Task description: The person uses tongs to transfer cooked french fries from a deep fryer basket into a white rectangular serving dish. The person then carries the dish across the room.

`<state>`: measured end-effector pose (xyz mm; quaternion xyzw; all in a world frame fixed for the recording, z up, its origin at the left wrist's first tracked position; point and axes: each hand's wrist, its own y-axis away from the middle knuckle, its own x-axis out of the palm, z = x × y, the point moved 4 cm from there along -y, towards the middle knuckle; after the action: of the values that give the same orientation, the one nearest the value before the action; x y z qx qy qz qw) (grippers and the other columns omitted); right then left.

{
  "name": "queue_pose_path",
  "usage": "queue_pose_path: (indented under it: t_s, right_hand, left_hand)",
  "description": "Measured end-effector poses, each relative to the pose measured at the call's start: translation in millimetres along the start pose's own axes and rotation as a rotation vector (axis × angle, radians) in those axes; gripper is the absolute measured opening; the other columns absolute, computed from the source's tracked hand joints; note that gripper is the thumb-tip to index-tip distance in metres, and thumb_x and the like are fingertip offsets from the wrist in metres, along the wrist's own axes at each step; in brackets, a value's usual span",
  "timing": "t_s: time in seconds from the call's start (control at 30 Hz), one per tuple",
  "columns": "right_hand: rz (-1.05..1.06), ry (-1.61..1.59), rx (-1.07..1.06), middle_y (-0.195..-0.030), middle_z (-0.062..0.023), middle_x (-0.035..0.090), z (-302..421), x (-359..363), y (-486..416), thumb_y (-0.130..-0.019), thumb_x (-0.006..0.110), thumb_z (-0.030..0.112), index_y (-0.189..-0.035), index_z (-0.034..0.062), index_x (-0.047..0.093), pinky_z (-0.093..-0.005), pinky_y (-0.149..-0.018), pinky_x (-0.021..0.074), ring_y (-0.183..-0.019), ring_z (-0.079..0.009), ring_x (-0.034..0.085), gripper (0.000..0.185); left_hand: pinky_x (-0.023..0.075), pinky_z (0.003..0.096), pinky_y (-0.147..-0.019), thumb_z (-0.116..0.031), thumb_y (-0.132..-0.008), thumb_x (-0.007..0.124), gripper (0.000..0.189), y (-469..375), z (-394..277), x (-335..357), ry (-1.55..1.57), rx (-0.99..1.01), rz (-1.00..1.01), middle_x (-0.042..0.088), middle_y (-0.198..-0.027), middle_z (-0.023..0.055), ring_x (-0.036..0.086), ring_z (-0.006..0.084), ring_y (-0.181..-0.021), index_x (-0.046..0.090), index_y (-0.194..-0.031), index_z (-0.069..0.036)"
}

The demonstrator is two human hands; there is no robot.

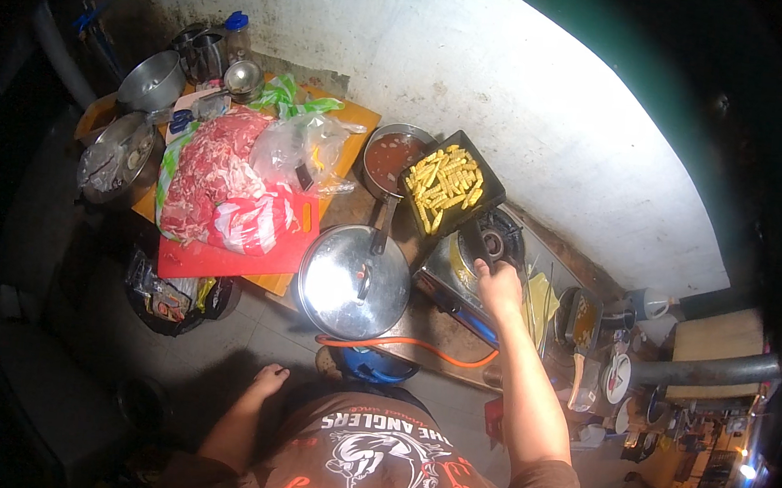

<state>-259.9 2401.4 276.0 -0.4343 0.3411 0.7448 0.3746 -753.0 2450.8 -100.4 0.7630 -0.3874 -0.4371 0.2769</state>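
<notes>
My right hand (501, 288) grips the dark handle of a square black pan (488, 191). Yellow ridged strips of food (447, 179), which look like cut baby corn, fill the pan. It is held tilted above the far side of a gas stove (454, 274), whose burner (494, 242) shows beneath the handle. Close to the pan's left side is a saucepan (401, 192) of reddish-brown liquid. My left hand (272, 379) hangs low beside my body, fingers curled; whether it holds something small is unclear.
A large lidded pot (353, 282) stands near the counter edge, by an orange gas hose (417, 342). Left of it, raw sliced meat (212, 172) lies on plastic bags over a red cutting board (235, 265). Metal bowls (153, 80) crowd the far left. A rectangular pan (583, 316) sits right.
</notes>
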Motion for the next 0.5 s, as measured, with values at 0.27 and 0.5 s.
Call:
queue_pose_path:
  t_s: [0.27, 0.5]
  right_hand:
    - [-0.013, 0.049, 0.004, -0.105, -0.0284, 0.07, 0.8, 0.5, 0.9, -0.094, 0.064, 0.042, -0.109, -0.0033, 0.07, -0.0462, -0.094, 0.0496, -0.108, -0.0412, 0.066, 0.048]
    - [-0.037, 0.012, -0.025, -0.106, -0.0329, 0.067, -3.4, 2.2, 1.0, -0.093, 0.063, 0.039, -0.103, -0.0075, 0.068, -0.0495, -0.095, 0.0489, -0.108, -0.0454, 0.064, 0.048]
  left_hand:
    - [0.049, 0.0449, -0.098, -0.048, -0.092, 0.061, 0.052, -4.8, 7.4, 5.6, -0.022, 0.058, -0.039, 0.068, -0.119, 0.0207, 0.064, 0.0374, -0.115, 0.068, -0.119, -0.004]
    - [0.0466, 0.0454, -0.102, -0.048, -0.094, 0.059, 0.05, -1.6, 5.1, 5.6, -0.025, -0.004, 0.006, 0.065, -0.125, 0.0204, 0.06, 0.0372, -0.122, 0.066, -0.122, -0.007]
